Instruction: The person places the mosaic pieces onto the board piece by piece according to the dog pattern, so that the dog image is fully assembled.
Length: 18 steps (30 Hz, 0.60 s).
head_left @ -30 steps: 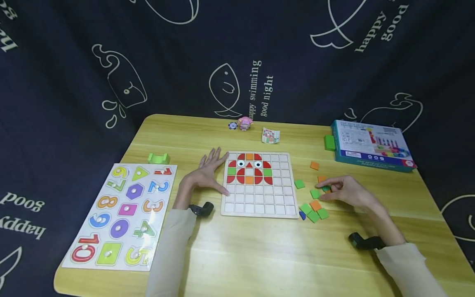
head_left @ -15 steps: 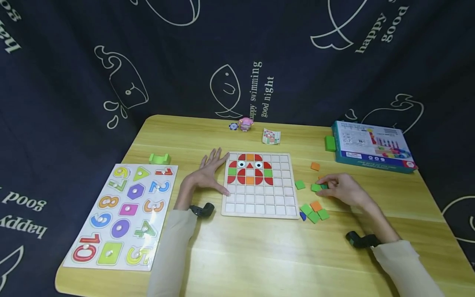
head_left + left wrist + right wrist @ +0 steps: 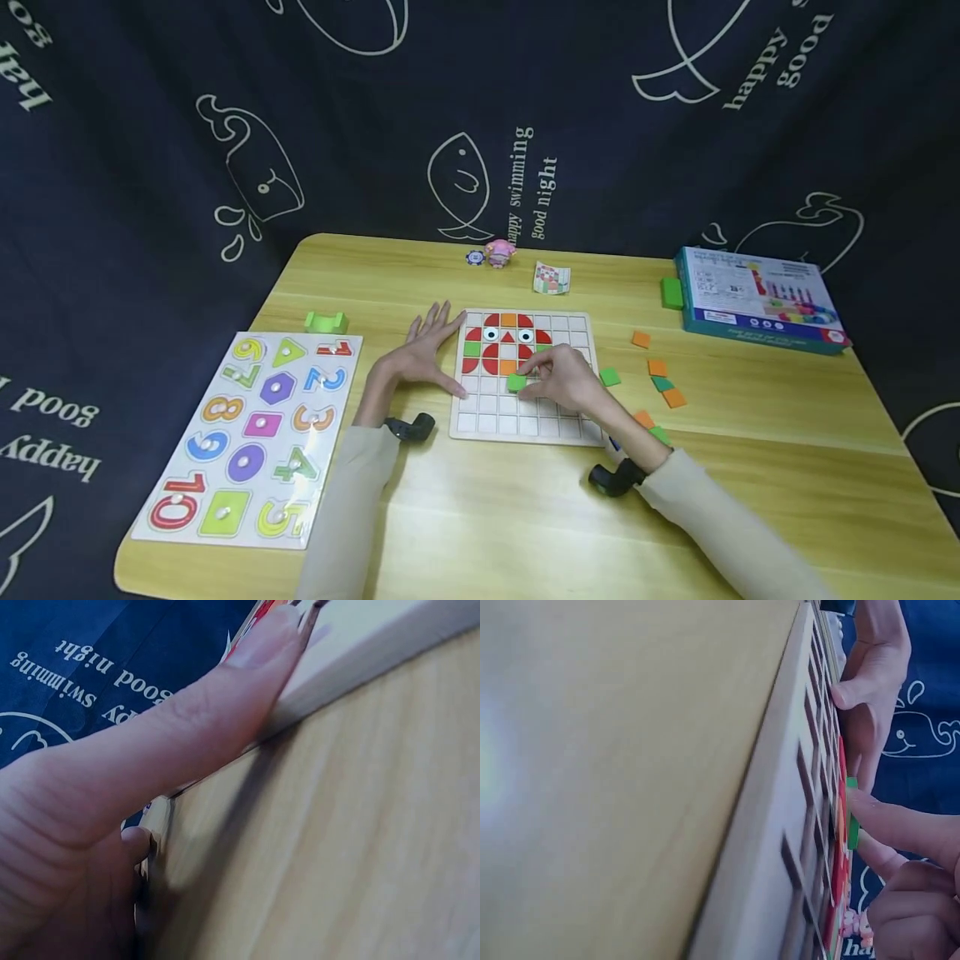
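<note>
A white grid board (image 3: 525,412) lies mid-table, with a red, orange and green owl-like pattern in its upper rows. My right hand (image 3: 558,377) hovers over the board's middle and pinches a green square tile (image 3: 516,382) (image 3: 852,814) just above the cells below the pattern. My left hand (image 3: 423,350) lies flat with straight fingers against the board's left edge; in the left wrist view its thumb (image 3: 187,727) presses the board's side (image 3: 360,656). Loose green and orange tiles (image 3: 660,379) lie to the right of the board.
A number puzzle board (image 3: 251,433) lies at the left front. A blue box (image 3: 761,300) and a green block (image 3: 671,292) stand at the back right. A small pink figure (image 3: 498,252), a folded card (image 3: 551,277) and a green piece (image 3: 325,322) sit farther back.
My right hand picked a green tile from the loose pile at the right and carried it left over the board. The left hand has stayed in place.
</note>
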{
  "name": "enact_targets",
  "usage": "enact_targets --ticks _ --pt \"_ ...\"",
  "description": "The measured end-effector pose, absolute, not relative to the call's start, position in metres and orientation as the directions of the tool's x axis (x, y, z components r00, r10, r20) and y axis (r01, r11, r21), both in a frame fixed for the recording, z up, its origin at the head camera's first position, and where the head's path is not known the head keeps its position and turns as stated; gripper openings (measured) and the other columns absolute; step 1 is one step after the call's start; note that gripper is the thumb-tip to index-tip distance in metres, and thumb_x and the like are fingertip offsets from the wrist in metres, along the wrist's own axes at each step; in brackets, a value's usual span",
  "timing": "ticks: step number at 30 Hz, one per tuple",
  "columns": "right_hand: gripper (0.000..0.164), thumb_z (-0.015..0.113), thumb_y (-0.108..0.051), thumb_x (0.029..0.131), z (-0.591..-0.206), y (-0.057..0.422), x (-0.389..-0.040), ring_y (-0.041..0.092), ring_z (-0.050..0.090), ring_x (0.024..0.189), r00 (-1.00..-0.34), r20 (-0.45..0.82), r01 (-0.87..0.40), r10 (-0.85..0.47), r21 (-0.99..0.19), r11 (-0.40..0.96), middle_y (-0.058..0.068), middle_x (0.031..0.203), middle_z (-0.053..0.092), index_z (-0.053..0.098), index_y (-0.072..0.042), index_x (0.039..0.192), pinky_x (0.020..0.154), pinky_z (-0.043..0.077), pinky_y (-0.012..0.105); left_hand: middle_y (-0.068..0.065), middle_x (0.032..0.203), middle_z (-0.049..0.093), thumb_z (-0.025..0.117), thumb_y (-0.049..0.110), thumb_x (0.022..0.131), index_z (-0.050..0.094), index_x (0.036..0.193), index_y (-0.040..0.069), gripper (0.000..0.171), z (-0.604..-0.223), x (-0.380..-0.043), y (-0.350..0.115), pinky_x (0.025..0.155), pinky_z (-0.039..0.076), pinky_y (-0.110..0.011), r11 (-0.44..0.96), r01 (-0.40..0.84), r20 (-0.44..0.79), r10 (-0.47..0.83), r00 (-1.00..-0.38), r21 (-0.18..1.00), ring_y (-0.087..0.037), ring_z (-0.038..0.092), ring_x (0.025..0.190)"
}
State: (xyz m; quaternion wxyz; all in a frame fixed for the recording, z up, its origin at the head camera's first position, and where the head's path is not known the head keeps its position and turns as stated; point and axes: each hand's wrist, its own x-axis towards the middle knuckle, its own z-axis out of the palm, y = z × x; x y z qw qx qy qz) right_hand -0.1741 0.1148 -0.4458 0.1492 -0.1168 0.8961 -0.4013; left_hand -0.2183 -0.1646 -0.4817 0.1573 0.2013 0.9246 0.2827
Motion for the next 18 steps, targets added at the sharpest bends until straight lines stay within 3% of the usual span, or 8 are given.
enact_targets --ticks 12,18 --pt "0.021 0.086 -0.014 0.070 -0.4549 0.1126 -0.1779 0.012 0.024 0.048 -0.924 -0.158 -0.090 -0.350 -0.796 0.599 -0.004 0.047 0.034 0.079 -0.014 0.091 0.048 0.021 0.021 -0.009 0.163 -0.016 0.087 0.062 0.051 0.004 0.156 0.027 0.138 -0.4823 -0.2189 -0.1653 0.122 -0.013 -0.051 0.754 0.295 -0.167 0.470 -0.867 0.587 -0.027 -0.020 0.150" --pt "0.021 0.086 -0.014 0.070 -0.4565 0.1059 -0.1798 0.011 0.024 0.048 -0.920 -0.142 -0.114 -0.366 -0.796 0.594 -0.003 0.047 0.043 0.079 -0.013 0.089 0.048 0.021 0.020 -0.009 0.163 -0.015 0.087 0.060 0.051 0.005 0.156 0.027 0.137 -0.4832 -0.2188 -0.1647 0.122 -0.013 -0.051 0.751 0.289 -0.168 0.467 -0.868 0.594 -0.027 -0.020 0.150"
